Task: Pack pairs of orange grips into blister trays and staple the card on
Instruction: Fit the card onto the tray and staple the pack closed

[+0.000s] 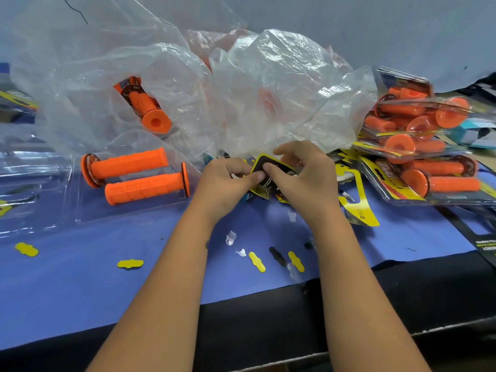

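Both hands meet at the middle of the table over a yellow and black card (pixel 264 163). My left hand (pixel 226 181) pinches its left edge with thumb and fingers. My right hand (pixel 303 173) holds the card from the right, thumb pressed on its face. Two orange grips (pixel 135 174) lie side by side in a clear blister tray (pixel 88 210) to the left. Another orange grip (pixel 143 106) lies inside the clear plastic bag (pixel 241 89) behind. More cards (pixel 357 200) lie under and right of my hands.
A pile of packed blister packs (pixel 424 151) with orange grips sits at the right. Empty clear trays (pixel 24 167) lie at the far left. Yellow, black and clear punched-out tabs (pixel 130 263) are scattered on the blue cloth near the front edge.
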Motion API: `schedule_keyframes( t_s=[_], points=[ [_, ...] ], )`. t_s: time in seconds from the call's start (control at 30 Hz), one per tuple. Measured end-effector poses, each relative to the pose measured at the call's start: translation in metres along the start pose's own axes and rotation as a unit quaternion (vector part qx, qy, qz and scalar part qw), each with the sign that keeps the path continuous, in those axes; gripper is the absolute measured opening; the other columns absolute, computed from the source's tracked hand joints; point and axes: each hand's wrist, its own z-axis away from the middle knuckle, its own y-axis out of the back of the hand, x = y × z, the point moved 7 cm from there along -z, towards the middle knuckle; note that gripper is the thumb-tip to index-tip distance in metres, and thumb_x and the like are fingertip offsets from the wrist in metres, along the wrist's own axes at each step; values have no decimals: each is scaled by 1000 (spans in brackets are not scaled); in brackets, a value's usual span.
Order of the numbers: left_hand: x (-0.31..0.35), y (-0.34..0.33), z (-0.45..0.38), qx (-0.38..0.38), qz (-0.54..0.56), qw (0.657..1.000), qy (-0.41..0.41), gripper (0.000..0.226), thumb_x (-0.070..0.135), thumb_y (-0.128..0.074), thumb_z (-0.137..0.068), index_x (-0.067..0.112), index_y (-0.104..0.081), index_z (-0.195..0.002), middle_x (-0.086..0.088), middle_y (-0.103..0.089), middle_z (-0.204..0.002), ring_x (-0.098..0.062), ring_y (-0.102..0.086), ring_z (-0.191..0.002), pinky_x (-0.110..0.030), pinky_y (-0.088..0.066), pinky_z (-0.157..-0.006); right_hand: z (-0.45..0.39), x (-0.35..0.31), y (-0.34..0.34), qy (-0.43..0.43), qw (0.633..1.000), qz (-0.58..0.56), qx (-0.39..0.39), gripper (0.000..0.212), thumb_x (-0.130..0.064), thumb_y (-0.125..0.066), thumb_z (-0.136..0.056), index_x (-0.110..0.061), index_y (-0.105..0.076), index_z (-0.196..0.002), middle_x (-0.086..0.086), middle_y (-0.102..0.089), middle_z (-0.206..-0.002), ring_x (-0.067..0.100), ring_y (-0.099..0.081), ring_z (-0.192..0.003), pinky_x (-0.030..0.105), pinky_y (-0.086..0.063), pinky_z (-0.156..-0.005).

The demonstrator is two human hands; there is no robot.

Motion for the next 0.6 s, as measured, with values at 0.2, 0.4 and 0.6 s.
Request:
schedule_keyframes(
  t_s=[0.2, 0.4, 0.6],
  points=[
    [4, 4, -1, 48, 26, 998, -14, 32, 3, -74, -81, 23, -63, -59, 15, -53, -55, 3, -45, -53, -14, -32, -56, 2, -22, 11, 114, 985, 111, 72, 38, -28, -75, -71, -15, -70, -106, 4, -64, -94, 28, -60, -90, 38, -43, -81],
    [1, 24, -2, 118, 90, 989, -9, 25, 7, -75, -80, 18, -63, -62, 14, -52, -49, 0, -40, -48, -16, -33, -51, 5, -26, 21, 113, 961, 211, 137, 27, -18, -73, -75, -14, -73, -102, 8, -66, -94, 33, -60, -91, 37, -34, -85],
    [0, 33, -1, 178, 130, 975, -21, 17, 12, -75, -82, 16, -66, -69, -6, -53, -66, -13, -41, -63, -24, -34, -57, 8, -28, 28, 109, 940, 257, 196, 34, -39, -78, -73, -16, -75, -98, 7, -66, -92, 33, -61, -89, 39, -36, -85]
  ],
)
